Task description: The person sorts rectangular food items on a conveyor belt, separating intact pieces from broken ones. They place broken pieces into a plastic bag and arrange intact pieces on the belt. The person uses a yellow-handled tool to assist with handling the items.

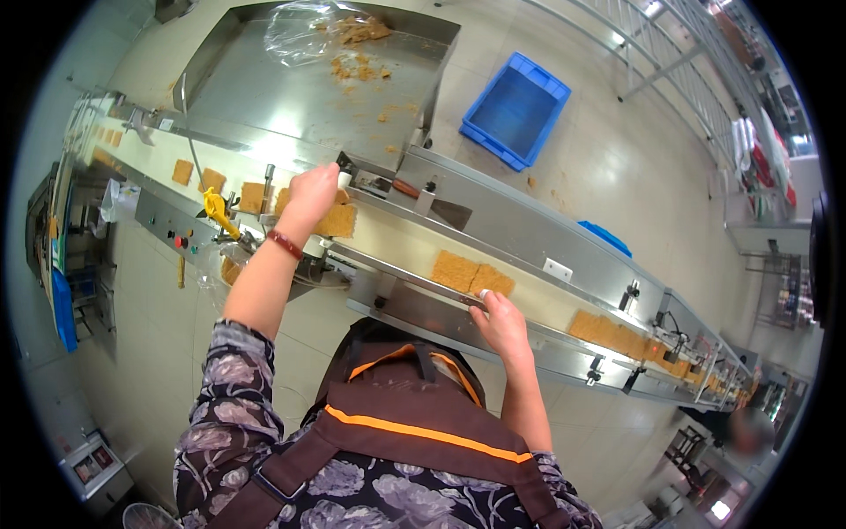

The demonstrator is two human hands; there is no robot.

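Right hand [499, 319] touching belt's noodle blocks [471, 274]

1 blue crate [515, 110], 2 hands, approx. 12 noodle blocks [456, 270]

The noodle blocks [471, 275] under my hands look dry and rough, kinda crumbly. The conveyor frame [529, 231] and the big tray [291, 97] at the far side are brushed shiny steel. Blue crate [514, 110] on the right is smooth plastic, and my apron [414, 414] is matt brown cloth.
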